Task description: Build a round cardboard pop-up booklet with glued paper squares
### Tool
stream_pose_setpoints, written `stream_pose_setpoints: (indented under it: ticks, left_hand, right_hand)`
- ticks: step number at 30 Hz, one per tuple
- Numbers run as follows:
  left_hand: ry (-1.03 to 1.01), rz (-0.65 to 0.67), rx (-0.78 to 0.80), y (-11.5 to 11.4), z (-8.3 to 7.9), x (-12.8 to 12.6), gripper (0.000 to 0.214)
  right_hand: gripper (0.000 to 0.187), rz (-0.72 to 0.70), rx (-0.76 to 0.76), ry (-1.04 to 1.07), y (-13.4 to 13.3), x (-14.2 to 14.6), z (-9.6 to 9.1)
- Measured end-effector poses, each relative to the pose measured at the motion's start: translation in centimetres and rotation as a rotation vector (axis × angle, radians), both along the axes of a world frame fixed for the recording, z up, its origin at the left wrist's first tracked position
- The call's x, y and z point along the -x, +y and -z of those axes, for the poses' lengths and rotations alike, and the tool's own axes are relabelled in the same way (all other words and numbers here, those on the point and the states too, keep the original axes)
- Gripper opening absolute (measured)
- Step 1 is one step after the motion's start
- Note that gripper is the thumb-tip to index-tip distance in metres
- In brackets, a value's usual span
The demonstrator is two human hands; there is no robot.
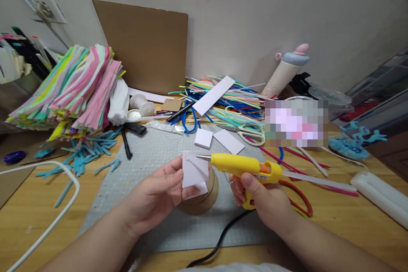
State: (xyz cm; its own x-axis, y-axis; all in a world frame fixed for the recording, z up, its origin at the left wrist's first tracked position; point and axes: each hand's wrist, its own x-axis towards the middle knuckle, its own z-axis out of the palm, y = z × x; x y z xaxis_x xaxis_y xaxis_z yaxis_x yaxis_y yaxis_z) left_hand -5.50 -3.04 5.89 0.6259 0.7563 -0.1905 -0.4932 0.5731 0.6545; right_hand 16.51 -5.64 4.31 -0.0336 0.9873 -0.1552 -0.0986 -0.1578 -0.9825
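Note:
My left hand (pixel 162 191) pinches a small white card piece (pixel 193 170) by its left edge, fingers behind it. Another white flap (pixel 199 189) shows just below it. A yellow hot glue gun (pixel 239 165) is gripped in my right hand (pixel 264 197), a clear glue stick (pixel 318 179) poking out of its back. Its metal nozzle points left, over the card's upper part; whether it touches is unclear. Behind and below the card sits a round brown object (pixel 208 197), partly hidden. Farther back lie a white square (pixel 203 138) and a white rectangle (pixel 228 141).
A grey cutting mat (pixel 108 225) covers the wooden table (pixel 19 195). White-handled scissors (pixel 255 135) lie at its back edge, near a heap of pipe cleaners (pixel 245 97). Bundled pipe cleaners (pixel 79 89) stand left. A black cord (pixel 219 242) runs from the gun; a power strip (pixel 379 195) lies right.

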Motion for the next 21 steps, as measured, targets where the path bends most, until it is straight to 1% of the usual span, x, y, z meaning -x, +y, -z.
stream_pose_setpoints:
  ticks: [4, 9, 12, 15, 17, 18, 20, 21]
  left_hand:
    - [0.002, -0.039, -0.004, 0.2, -0.2, 0.1, 0.031]
    - [0.016, -0.061, -0.019, 0.2, -0.2, 0.2, 0.035]
    - [0.007, -0.058, -0.028, 0.2, -0.2, 0.2, 0.037]
    - [0.010, -0.081, -0.060, 0.2, -0.2, 0.3, 0.033]
    - [0.017, -0.112, -0.084, 0.2, -0.2, 0.3, 0.031]
    - [0.020, -0.126, -0.090, 0.2, -0.2, 0.3, 0.030]
    - [0.025, -0.138, -0.092, 0.3, -0.2, 0.3, 0.030]
    - [0.027, -0.139, -0.087, 0.3, -0.1, 0.3, 0.031]
  right_hand:
    - [0.052, 0.029, -0.010, 0.025, 0.4, 0.1, -0.5]
    - [0.051, 0.046, -0.026, 0.004, 0.6, 0.1, -0.2]
    - [0.053, 0.049, -0.022, -0.094, 0.4, -0.1, 0.1]
    - [0.047, 0.088, -0.020, -0.259, 0.2, -0.4, 0.1]
    - [0.040, 0.089, -0.082, -0.356, 0.0, -0.8, 0.1]
    - [0.036, 0.068, -0.127, -0.385, -0.1, -1.0, 0.2]
    - [0.032, 0.001, -0.199, -0.371, -0.3, -1.1, 0.4]
    - [0.031, -0.028, -0.205, -0.326, -0.4, -1.1, 0.6]
